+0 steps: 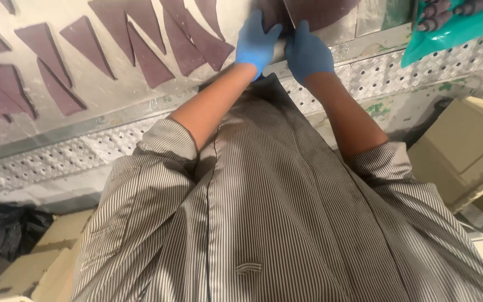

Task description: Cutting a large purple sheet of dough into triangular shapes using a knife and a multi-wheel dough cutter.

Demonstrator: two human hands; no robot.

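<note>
Both my hands wear blue gloves and reach to the far edge of a pale worktable (118, 84). My left hand (257, 43) lies with its fingers up against a large dark maroon sheet (320, 10) at the top of the view. My right hand (307, 53) grips the same sheet close beside it, the two hands almost touching. Several cut maroon triangles and strips (141, 45) lie spread over the table to the left. My striped shirt (264, 212) fills the lower view and hides what is below.
A perforated metal ledge (57, 156) runs along the table's near edge. Another person's gloved fingers (437, 14) rest on a teal plastic bag (454, 31) at top right. Cardboard boxes stand at right (465, 151) and lower left (29, 263), beside a black bag (1, 226).
</note>
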